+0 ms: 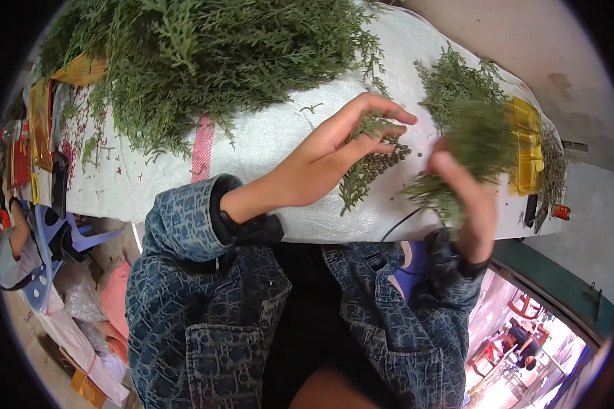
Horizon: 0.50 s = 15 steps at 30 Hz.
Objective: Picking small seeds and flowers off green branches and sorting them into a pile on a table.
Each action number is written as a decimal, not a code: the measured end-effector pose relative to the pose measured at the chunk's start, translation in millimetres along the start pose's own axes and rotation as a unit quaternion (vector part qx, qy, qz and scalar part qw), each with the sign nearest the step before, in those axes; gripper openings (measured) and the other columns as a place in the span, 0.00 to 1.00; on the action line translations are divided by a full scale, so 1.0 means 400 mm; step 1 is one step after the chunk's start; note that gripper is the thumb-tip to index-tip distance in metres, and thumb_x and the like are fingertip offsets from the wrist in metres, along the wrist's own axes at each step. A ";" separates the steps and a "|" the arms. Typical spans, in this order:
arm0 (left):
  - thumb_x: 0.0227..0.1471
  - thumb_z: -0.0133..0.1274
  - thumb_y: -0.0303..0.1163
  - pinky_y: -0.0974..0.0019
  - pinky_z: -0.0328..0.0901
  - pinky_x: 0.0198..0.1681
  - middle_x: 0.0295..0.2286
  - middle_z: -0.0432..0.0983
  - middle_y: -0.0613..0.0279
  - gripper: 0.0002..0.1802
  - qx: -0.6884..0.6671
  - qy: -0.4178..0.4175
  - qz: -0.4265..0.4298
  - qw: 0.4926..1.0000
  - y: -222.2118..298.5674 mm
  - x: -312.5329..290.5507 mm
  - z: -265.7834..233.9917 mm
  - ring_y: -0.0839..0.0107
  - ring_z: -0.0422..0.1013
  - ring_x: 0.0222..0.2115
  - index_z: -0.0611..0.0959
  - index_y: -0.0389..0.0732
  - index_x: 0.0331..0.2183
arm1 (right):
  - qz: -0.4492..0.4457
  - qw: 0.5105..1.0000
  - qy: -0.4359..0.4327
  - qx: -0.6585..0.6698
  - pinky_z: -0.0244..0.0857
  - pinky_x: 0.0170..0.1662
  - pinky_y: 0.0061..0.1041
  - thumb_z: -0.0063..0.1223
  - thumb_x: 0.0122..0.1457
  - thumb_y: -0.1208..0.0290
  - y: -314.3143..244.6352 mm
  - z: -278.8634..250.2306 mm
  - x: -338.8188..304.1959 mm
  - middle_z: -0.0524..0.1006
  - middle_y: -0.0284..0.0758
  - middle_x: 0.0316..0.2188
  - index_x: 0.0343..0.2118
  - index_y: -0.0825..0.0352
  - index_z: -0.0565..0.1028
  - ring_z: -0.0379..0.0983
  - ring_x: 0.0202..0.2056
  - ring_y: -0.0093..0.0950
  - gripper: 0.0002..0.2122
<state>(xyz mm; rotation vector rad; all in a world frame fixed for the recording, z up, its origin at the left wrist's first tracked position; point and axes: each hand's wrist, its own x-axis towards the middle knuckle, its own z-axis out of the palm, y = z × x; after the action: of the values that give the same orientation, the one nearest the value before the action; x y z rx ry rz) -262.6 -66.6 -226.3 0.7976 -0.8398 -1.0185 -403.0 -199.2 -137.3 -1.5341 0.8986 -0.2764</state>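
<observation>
My left hand (317, 160) reaches over the middle of the white woven cover, its fingers curled round a small green sprig (372, 126). Just below those fingers is a cluster of small round brownish berries (389, 160), beside a leafy tip (353, 191). Smeared by motion, my right hand (467, 194) grips a bunch of green conifer-like sprigs (481, 140), whose leaves show above and to the left of the fist. A large heap of similar green branches (239, 54) lies at the far left and middle. Another small green pile (457, 82) rests beyond my right hand.
Yellow plastic trays (525, 146) stand at the right, near dried twigs (552, 167) and a dark-handled tool (531, 210). At left are another yellow tray (41, 126), scattered red bits (71, 153) and a blue plastic stool (51, 238). Another person's arm (20, 235) shows at far left.
</observation>
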 end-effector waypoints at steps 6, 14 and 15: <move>0.64 0.34 0.39 0.64 0.48 0.58 0.49 0.53 0.56 0.21 0.051 0.092 -0.047 0.993 0.014 -0.023 0.030 0.70 0.50 0.55 0.52 0.40 0.53 | -0.071 0.983 -0.166 0.022 0.66 0.42 0.21 0.66 0.47 0.72 0.069 0.107 0.034 0.77 0.33 0.38 0.48 0.71 0.70 0.72 0.38 0.20 0.24; 0.55 0.48 0.32 0.66 0.58 0.51 0.49 0.59 0.59 0.38 -0.147 0.049 -0.051 0.987 0.008 -0.032 0.018 0.69 0.62 0.46 0.44 0.45 0.59 | -0.144 0.968 -0.176 -0.102 0.67 0.40 0.20 0.62 0.44 0.77 0.066 0.094 0.035 0.76 0.32 0.33 0.45 0.72 0.70 0.72 0.33 0.21 0.22; 0.51 0.52 0.29 0.64 0.59 0.51 0.50 0.59 0.58 0.42 -0.110 0.042 -0.033 0.992 0.007 -0.035 0.020 0.68 0.62 0.48 0.45 0.45 0.59 | -0.108 0.977 -0.166 -0.081 0.67 0.40 0.21 0.61 0.44 0.78 0.068 0.097 0.032 0.77 0.33 0.33 0.45 0.72 0.70 0.73 0.33 0.21 0.22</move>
<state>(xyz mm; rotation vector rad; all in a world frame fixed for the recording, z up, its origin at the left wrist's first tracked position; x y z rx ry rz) -272.7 -54.1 -223.2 0.6772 -0.6206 -1.1072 -379.3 -177.0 -174.4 -1.7689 0.5002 -0.0969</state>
